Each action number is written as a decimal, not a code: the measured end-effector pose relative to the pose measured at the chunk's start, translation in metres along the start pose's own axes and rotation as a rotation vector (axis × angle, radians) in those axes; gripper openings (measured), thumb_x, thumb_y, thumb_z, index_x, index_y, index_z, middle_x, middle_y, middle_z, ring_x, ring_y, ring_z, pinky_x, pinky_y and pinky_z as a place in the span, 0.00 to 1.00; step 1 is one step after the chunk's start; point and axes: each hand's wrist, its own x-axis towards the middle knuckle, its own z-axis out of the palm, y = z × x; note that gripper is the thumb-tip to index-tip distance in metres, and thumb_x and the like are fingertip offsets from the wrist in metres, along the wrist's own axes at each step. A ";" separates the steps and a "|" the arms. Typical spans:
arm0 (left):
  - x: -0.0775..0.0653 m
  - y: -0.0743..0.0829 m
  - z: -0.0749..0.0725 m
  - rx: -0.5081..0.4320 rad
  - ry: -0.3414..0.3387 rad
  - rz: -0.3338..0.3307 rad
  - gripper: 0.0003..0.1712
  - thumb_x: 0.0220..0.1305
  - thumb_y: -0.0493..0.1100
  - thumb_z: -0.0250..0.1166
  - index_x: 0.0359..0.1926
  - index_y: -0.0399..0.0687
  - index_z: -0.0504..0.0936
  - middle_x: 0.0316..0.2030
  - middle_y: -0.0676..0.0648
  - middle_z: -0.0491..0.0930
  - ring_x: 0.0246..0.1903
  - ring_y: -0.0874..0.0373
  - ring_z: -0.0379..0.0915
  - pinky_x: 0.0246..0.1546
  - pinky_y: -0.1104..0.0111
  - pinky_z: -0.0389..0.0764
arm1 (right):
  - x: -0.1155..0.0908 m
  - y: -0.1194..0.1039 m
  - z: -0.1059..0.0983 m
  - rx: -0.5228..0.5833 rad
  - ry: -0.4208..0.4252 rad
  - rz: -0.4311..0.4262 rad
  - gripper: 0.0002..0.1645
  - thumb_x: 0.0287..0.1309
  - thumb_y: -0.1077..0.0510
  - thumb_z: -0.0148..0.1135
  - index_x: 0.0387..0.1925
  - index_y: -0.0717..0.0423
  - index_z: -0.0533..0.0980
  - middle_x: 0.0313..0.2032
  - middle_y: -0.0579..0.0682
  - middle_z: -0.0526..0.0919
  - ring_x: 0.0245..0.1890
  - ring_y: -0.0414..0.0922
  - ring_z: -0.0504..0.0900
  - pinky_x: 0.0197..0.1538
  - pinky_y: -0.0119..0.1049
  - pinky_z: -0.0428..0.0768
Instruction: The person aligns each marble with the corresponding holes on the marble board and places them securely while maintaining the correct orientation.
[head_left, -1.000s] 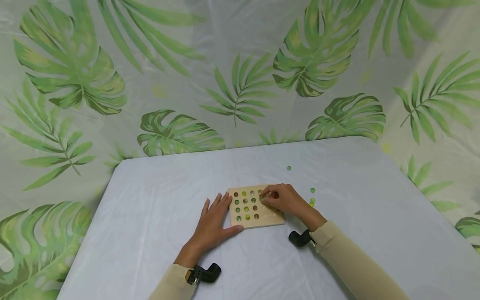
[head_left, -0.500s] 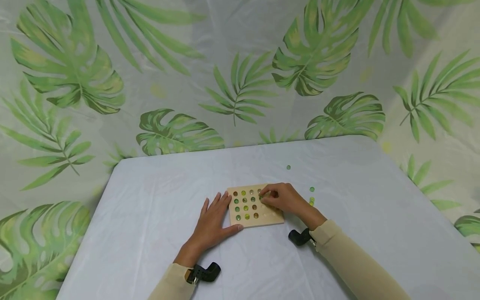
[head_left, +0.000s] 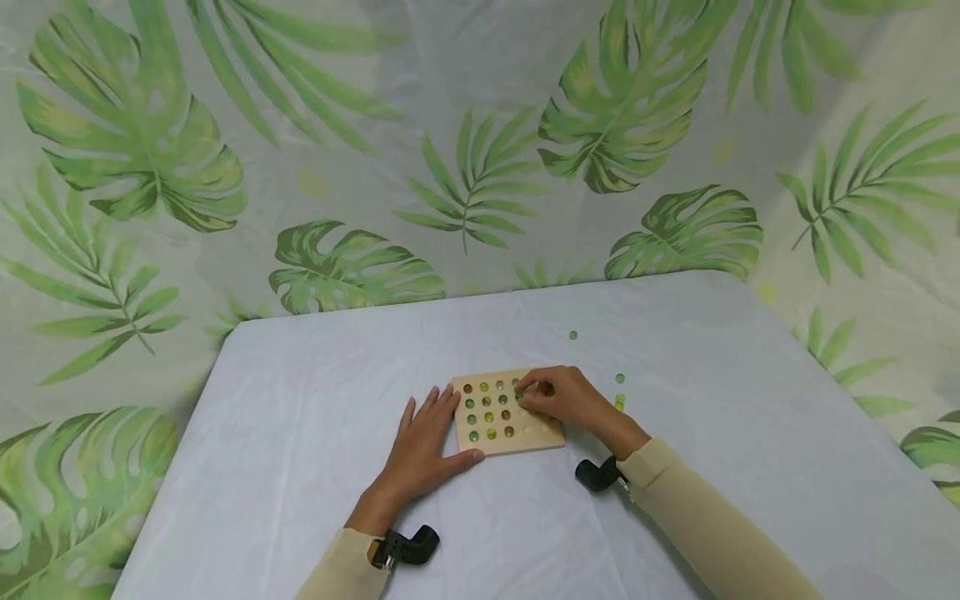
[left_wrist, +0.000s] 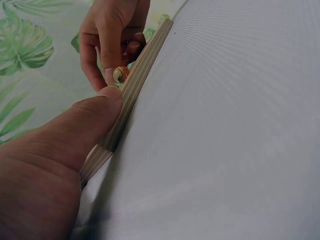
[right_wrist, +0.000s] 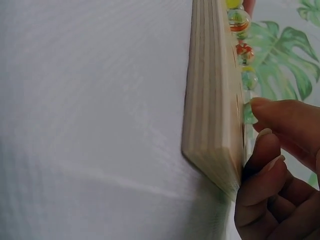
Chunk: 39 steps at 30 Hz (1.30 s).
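Observation:
A pale wooden board (head_left: 540, 437) lies on the table, its round hollows filled with glass marbles on the left and middle. My left hand (head_left: 420, 454) rests along its left side, fingers stretched and spread, the thumb (left_wrist: 107, 102) against the front edge. Over the right part of the board, my right hand (head_left: 566, 398) pinches a green marble (right_wrist: 249, 114) between thumb and fingertips, right at the board's surface. An orange-streaked marble (left_wrist: 120, 74) sits near the board's front edge in the left wrist view. The right hand hides some hollows on the right.
Loose marbles lie on the white cloth right of the board: a green marble (head_left: 619, 378) and yellow-green marbles (head_left: 619, 402) beside the right wrist. Another green marble (head_left: 573, 335) lies farther back. A leaf-patterned curtain (head_left: 480, 150) hangs behind the table.
Both hands and the board hold their places. The right hand keeps pinching the green marble at the same spot; the head view has shifted slightly.

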 end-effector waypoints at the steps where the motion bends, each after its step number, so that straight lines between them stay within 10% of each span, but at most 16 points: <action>1: 0.000 0.000 0.000 0.001 0.004 0.003 0.55 0.56 0.69 0.63 0.74 0.43 0.56 0.73 0.46 0.53 0.73 0.48 0.43 0.71 0.50 0.37 | 0.000 0.000 0.000 0.002 0.000 0.000 0.12 0.57 0.54 0.69 0.44 0.48 0.84 0.23 0.41 0.79 0.21 0.40 0.74 0.25 0.33 0.75; 39: -0.001 -0.005 0.002 -0.015 0.009 -0.007 0.55 0.55 0.70 0.63 0.74 0.45 0.56 0.74 0.47 0.52 0.74 0.51 0.41 0.72 0.53 0.34 | -0.029 0.044 -0.067 -0.077 0.149 0.072 0.13 0.58 0.53 0.68 0.45 0.50 0.84 0.23 0.45 0.79 0.25 0.44 0.75 0.22 0.36 0.73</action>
